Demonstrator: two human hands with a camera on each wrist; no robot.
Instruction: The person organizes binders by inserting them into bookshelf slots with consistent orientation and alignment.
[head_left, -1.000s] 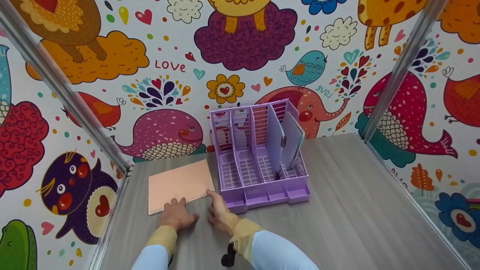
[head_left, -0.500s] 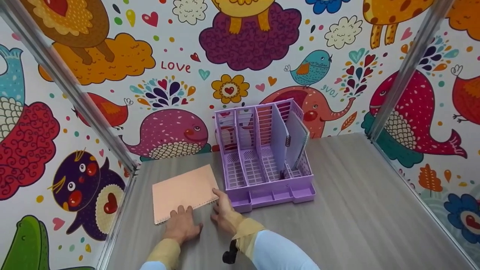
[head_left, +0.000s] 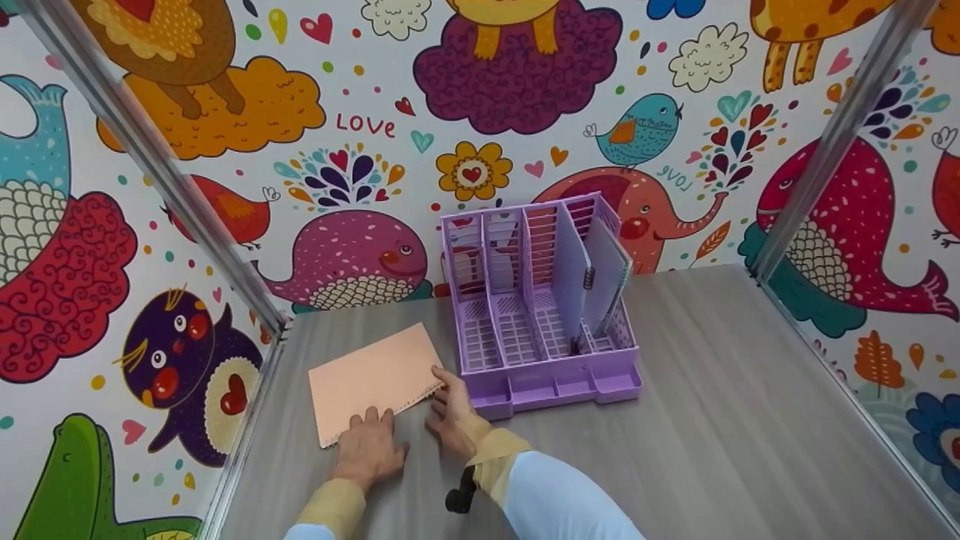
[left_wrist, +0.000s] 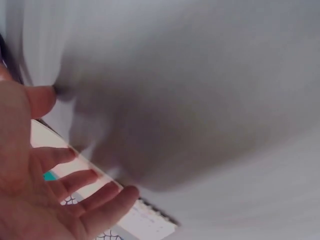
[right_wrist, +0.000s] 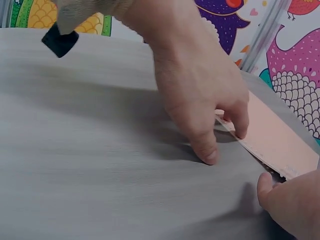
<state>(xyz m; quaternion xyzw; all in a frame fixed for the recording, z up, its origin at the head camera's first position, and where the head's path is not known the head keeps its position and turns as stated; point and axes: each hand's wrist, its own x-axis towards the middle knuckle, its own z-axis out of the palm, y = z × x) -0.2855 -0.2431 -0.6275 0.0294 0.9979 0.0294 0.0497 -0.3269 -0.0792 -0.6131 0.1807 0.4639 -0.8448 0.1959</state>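
A peach spiral-bound notebook (head_left: 375, 375) lies on the table, its coil edge toward me. My left hand (head_left: 369, 448) rests at this coil edge, near its left half, fingers spread and thumb held apart. In the left wrist view the fingers of my left hand (left_wrist: 75, 195) lie over the edge of the notebook (left_wrist: 145, 220). At the notebook's right near corner, a finger of my right hand (head_left: 454, 416) touches it, with the thumb apart below. In the right wrist view only part of my right hand (right_wrist: 295, 205) shows; its other fingers are hidden.
Right of the notebook stands a purple desk organizer (head_left: 555, 367) with upright slots and a front tray. Spiral notebooks (head_left: 571, 270) stand in its right slots. Metal posts (head_left: 832, 142) and a cartoon-printed wall (head_left: 360, 259) border the table (head_left: 720, 420).
The notebook has slid slightly toward me and turned a little, its left end coming nearer. Both hands have moved along with it. The head view has shifted.
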